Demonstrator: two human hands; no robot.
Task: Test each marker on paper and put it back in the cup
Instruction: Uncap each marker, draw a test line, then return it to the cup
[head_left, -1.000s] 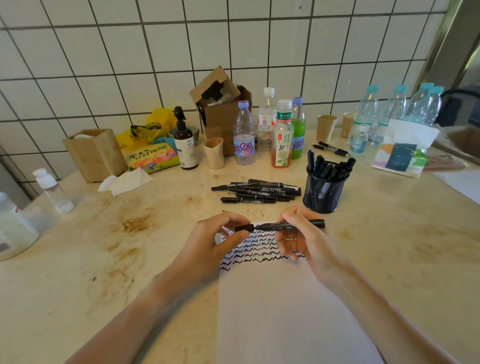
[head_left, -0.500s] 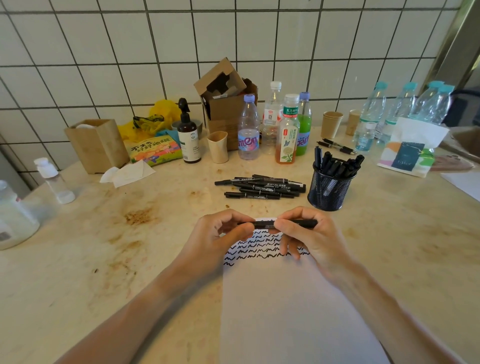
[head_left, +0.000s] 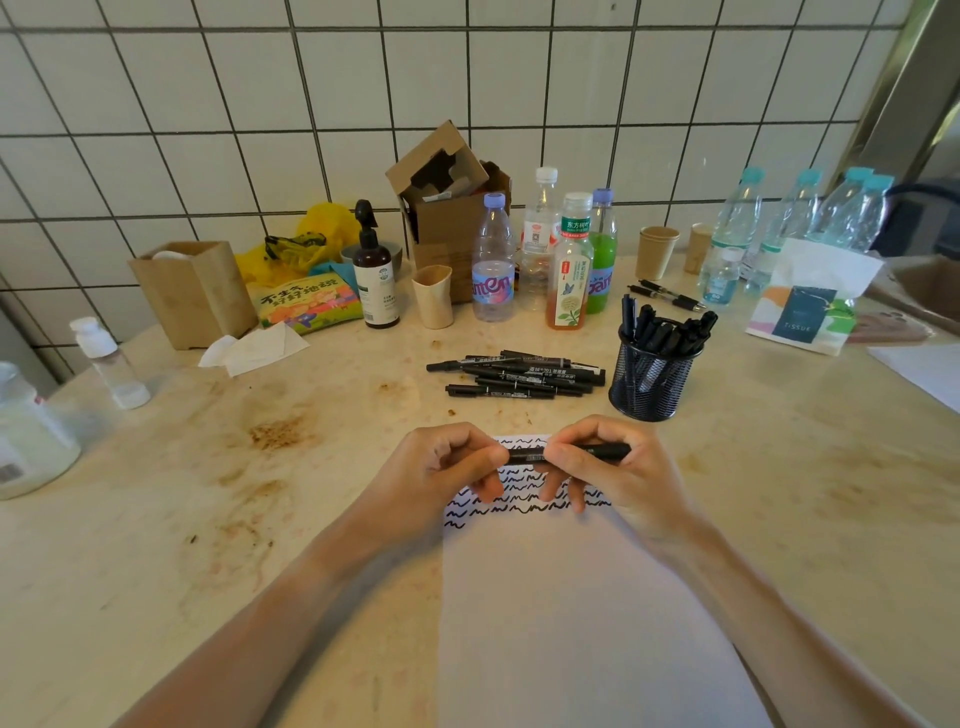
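Closing together over the paper (head_left: 571, 613), the left hand (head_left: 441, 467) and right hand (head_left: 608, 467) both pinch one marker (head_left: 524, 455) — a second ago more barrel showed, so it looks capped and due for the cup (head_left: 652, 382)

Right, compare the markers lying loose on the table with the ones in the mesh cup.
The loose markers lie flat in a heap on the table, roughly side by side; the markers in the black mesh cup stand on end, leaning outward. The loose ones show their printed barrels full length; the cupped markers show mostly their upper ends above the rim. Both sets are black and look like the same kind.
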